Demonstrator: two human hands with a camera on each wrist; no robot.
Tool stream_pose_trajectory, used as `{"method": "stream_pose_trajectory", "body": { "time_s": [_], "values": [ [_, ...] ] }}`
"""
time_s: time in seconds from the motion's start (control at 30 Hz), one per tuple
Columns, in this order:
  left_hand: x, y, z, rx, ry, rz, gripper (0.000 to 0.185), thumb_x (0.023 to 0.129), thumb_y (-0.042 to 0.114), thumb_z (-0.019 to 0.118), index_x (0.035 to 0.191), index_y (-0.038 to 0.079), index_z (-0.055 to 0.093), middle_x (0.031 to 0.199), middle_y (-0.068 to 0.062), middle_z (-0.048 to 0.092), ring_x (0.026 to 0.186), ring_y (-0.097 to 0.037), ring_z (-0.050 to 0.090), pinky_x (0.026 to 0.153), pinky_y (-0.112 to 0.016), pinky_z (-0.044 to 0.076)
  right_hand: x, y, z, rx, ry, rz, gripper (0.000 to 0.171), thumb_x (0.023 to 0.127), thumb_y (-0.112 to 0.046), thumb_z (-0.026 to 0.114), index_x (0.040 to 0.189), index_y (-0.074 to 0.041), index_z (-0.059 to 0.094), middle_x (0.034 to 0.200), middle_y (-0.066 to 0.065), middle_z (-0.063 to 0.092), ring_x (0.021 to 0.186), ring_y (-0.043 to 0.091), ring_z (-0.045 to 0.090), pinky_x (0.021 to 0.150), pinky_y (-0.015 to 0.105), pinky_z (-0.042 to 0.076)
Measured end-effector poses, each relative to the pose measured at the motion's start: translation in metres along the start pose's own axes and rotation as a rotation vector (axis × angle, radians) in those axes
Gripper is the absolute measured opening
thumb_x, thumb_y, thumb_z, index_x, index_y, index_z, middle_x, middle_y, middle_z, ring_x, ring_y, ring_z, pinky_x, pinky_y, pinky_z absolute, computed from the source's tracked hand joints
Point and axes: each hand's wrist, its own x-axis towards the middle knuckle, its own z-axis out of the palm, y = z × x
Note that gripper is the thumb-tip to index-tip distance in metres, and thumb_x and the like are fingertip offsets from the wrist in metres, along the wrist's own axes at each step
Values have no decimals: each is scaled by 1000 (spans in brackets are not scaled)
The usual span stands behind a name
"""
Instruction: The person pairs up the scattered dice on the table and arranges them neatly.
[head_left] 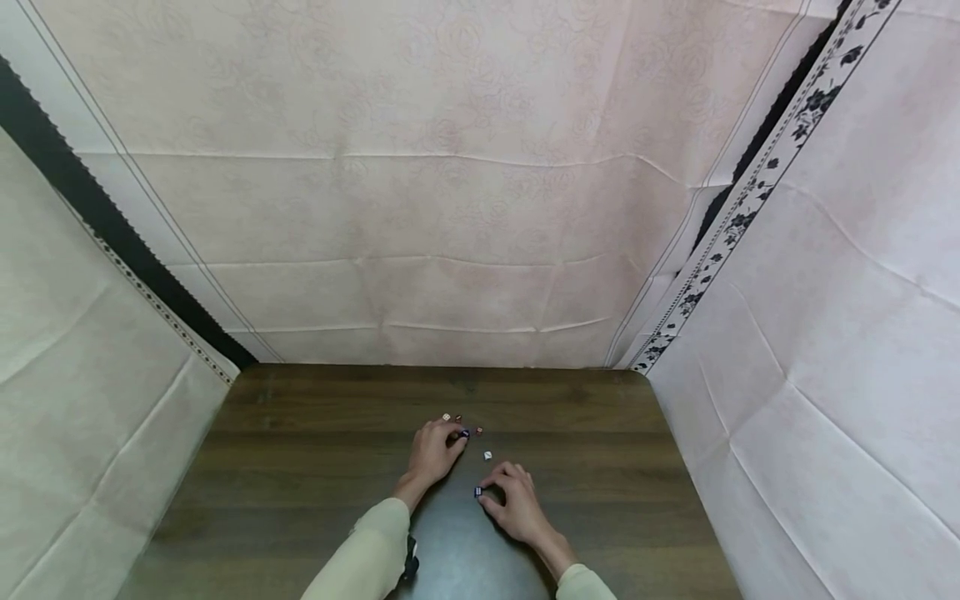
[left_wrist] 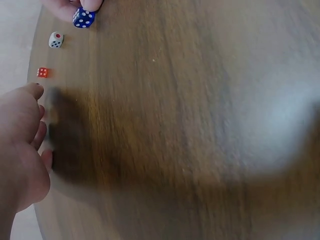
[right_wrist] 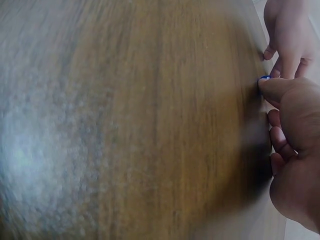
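My left hand (head_left: 435, 450) is farther out on the table, with thumb and index finger pinching a dark blue die (head_left: 465, 433). Nearer my body, my right hand (head_left: 519, 507) pinches another blue die (head_left: 478, 492) by its side. The left wrist view shows white dots on this blue die (left_wrist: 83, 18), held in the right fingertips. Between the hands lie a white die (head_left: 487, 456) and a small red die (head_left: 479, 431). The left hand's own die is hidden behind that hand (left_wrist: 22, 145) in the left wrist view.
Just past the left fingertips sit a cream-coloured die (head_left: 446, 417) and a small dark red die (head_left: 458, 418). The brown wood-grain table (head_left: 315, 483) ends at a straight back edge. Pale cloth (head_left: 450, 208) hangs behind it and on both sides.
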Motion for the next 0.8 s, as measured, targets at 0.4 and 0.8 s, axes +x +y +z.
{"method": "stream_pose_trajectory", "body": {
  "time_s": [0.4, 0.8],
  "values": [
    [-13, 1, -19, 6, -99, 10, 9, 101, 18, 87, 109, 15, 89, 96, 2, 79, 89, -18, 71, 91, -50, 56, 0, 2, 1, -8, 27, -24, 12, 98, -20, 90, 110, -20, 84, 112, -9, 68, 107, 12, 58, 93, 35, 40],
    [-35, -3, -32, 12, -169, 96, 7, 102, 22, 87, 109, 20, 88, 98, 7, 78, 90, -12, 69, 82, -34, 55, -2, 3, 3, -9, 24, -12, 13, 98, -23, 91, 109, -24, 84, 112, -11, 68, 106, 9, 57, 93, 33, 39]
  ]
}}
